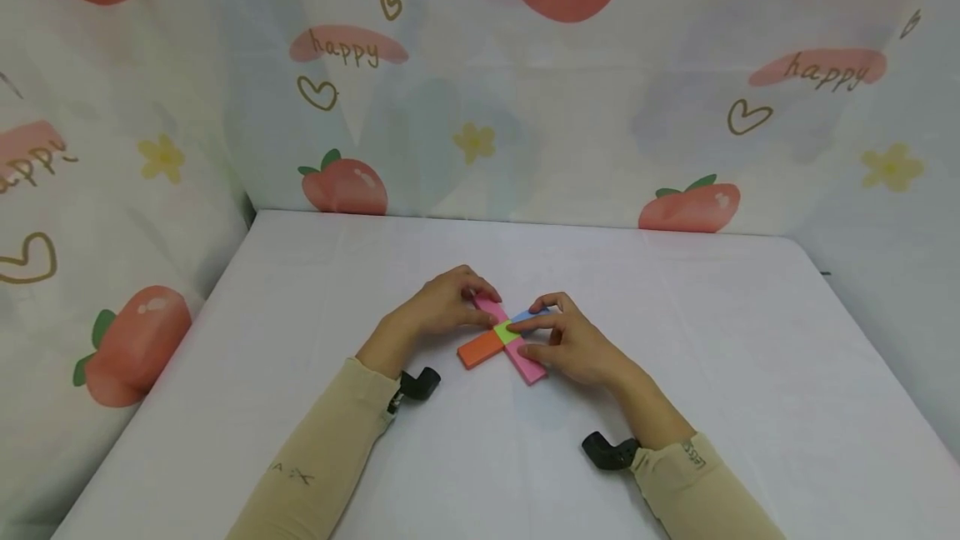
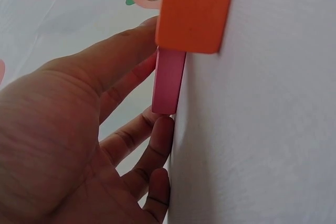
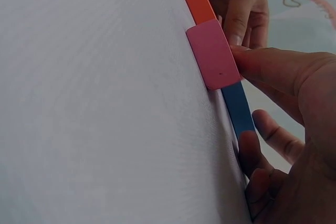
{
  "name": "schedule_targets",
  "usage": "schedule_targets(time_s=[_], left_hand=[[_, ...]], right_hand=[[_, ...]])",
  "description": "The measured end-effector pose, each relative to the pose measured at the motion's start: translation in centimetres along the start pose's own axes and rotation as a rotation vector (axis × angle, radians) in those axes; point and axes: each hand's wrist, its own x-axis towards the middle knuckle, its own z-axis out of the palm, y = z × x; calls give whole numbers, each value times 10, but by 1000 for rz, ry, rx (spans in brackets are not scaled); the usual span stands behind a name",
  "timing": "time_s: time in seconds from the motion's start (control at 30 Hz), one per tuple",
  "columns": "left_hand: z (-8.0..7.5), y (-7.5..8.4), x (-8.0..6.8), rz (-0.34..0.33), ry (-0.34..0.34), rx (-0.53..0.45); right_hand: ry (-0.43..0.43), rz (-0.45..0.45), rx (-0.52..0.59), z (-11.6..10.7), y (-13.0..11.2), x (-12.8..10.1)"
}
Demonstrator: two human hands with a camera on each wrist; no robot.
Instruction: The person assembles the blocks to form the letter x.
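Five flat blocks form a cross on the white table. A green block (image 1: 506, 333) is at the centre, with an orange block (image 1: 480, 349) left, a blue block (image 1: 522, 317) right, one pink block (image 1: 489, 307) on the far side and another pink block (image 1: 527, 367) nearer. My left hand (image 1: 450, 303) holds the far pink block, fingers bent around its outer end and thumb toward the centre. My right hand (image 1: 581, 348) reaches over from the right. Its index finger touches the green block, its thumb rests against the near pink block (image 3: 215, 56), and other fingertips touch the blue block (image 3: 239, 109).
The white table (image 1: 337, 248) runs back to a printed cloth backdrop (image 1: 555, 140) with strawberries and hearts. Another cloth (image 1: 112, 232) hangs along the left edge. Black devices (image 1: 609, 451) sit on both wrists by the sleeves.
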Motion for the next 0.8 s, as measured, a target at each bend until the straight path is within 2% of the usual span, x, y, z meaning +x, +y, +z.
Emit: schedule_targets(time_s=[0.5, 0.8], left_hand=[[1, 1, 0, 3, 7, 17], [2, 1, -1, 5, 1, 19]], right_hand=[[12, 13, -91, -1, -8, -5], [37, -14, -119, -3, -9, -6]])
